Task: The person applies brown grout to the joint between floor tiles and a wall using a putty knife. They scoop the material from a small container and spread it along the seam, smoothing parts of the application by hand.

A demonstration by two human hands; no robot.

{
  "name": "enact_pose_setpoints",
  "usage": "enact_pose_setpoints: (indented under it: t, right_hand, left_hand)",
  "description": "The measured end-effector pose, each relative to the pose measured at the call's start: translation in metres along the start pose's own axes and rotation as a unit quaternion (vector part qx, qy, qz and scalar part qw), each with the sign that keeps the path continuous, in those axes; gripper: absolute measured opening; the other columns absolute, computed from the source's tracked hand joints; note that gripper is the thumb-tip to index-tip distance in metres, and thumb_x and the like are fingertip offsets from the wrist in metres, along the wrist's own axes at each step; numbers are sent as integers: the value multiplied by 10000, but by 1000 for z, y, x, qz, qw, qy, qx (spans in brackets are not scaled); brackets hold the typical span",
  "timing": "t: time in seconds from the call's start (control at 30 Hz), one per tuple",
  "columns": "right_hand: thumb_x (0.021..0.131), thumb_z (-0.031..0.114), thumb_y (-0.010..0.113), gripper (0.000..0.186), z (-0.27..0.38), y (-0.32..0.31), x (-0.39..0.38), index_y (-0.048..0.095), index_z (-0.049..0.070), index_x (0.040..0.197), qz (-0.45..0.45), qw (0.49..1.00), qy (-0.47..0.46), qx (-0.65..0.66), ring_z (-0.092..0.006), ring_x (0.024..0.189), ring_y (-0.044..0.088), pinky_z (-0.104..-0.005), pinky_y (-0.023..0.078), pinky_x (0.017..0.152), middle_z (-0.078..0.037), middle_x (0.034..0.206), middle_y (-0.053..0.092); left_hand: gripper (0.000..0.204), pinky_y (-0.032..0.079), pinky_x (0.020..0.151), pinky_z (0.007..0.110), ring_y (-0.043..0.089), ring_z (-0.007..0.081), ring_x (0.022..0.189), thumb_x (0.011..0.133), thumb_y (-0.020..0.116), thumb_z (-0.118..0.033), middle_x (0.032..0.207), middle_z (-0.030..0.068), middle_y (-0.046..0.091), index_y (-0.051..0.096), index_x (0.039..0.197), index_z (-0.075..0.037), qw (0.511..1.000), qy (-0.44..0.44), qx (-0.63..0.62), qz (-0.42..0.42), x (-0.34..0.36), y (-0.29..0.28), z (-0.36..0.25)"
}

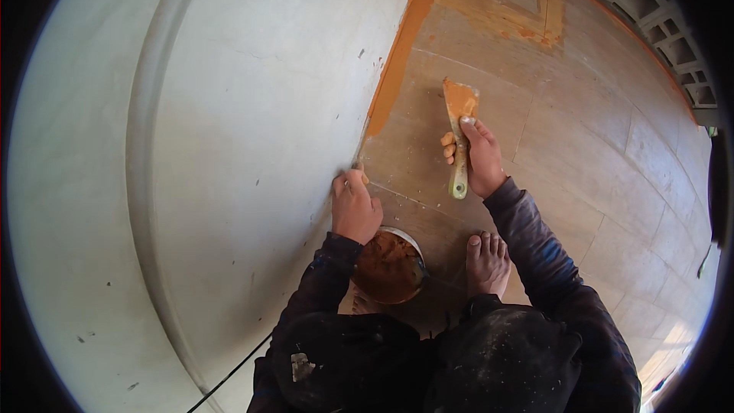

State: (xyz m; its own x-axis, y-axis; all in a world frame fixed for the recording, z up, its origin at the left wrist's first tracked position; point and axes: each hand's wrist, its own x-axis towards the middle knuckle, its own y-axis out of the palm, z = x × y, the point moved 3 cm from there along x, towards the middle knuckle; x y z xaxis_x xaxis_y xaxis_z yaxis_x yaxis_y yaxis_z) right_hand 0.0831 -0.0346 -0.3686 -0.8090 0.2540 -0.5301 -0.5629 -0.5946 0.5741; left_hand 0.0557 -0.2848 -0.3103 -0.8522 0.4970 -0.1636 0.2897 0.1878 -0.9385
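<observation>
My right hand (483, 154) is closed round the worn, pale handle of a putty knife (461, 99). Orange paste coats the blade, which points away from me above the floor. My left hand (356, 208) is at the joint between the white wall and the tiled floor, its fingers curled and pressed together. Whatever they may hold is too small or hidden to name. Just below that hand stands a round tub (419, 248) with a pale rim, holding thick orange-brown paste (386, 264). An orange band of paste (397, 69) runs along the wall joint beyond my left hand.
The white wall (229, 122) rises close on my left. Wood-look tiles (573, 145) cover the floor, with an orange-smeared rectangle (527, 4) farther off. Pierced blocks (650, 11) line the far right edge. My bare right foot (488, 264) is beside the tub.
</observation>
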Motion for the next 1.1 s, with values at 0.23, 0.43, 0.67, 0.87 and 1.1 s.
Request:
enact_pose_setpoints:
  t: [0.23, 0.43, 0.67, 0.87, 1.1]
  right_hand:
    - [1061, 316, 493, 277, -16, 16, -18, 577, 65, 980, 167, 964, 167, -125, -108, 520, 537, -265, 472, 485, -59, 735, 621]
    - [1052, 391, 517, 384, -12, 4, -83, 586, 30, 943, 393, 755, 162, -500, -110, 607, 538, -302, 466, 572, -37, 683, 574]
    - [1009, 355, 538, 333, -27, 0, -95, 562, 28, 946, 438, 534, -13, -723, -457, 765, 595, -538, 455, 692, -234, 743, 598]
    - [997, 298, 554, 264, 8, 14, -93, 561, 38, 947, 410, 482, -53, -772, -470, 722, 574, -535, 434, 638, -229, 697, 572]
    - [951, 224, 551, 179, 27, 44, -134, 624, 82, 1032, 397, 493, -139, -762, -406, 784, 628, -492, 498, 672, -168, 792, 623]
  left_hand:
    - [394, 423, 1041, 429, 546, 408, 1243, 880, 518, 11, 1326, 248, 592, 429, 1263, 20, 934, -70, -346, 47, -33, -25, -1]
    - [445, 424, 1054, 423, 571, 347, 1218, 934, 524, -29, 1258, 124, 688, 469, 1376, -29, 960, -14, -277, 32, -79, -12, 39]
    - [409, 395, 1105, 403, 562, 323, 1268, 956, 476, -3, 1315, 108, 665, 497, 1365, -14, 967, -13, -254, -6, -117, 12, 52]
    - [377, 450, 1065, 416, 581, 328, 1248, 949, 451, 12, 1316, 129, 646, 585, 1298, -40, 943, 8, -310, -123, -145, 32, 61]
    - [394, 469, 1052, 416, 567, 341, 1280, 926, 459, 91, 1317, 133, 647, 577, 1282, -32, 939, 11, -279, -200, -182, 35, 41]
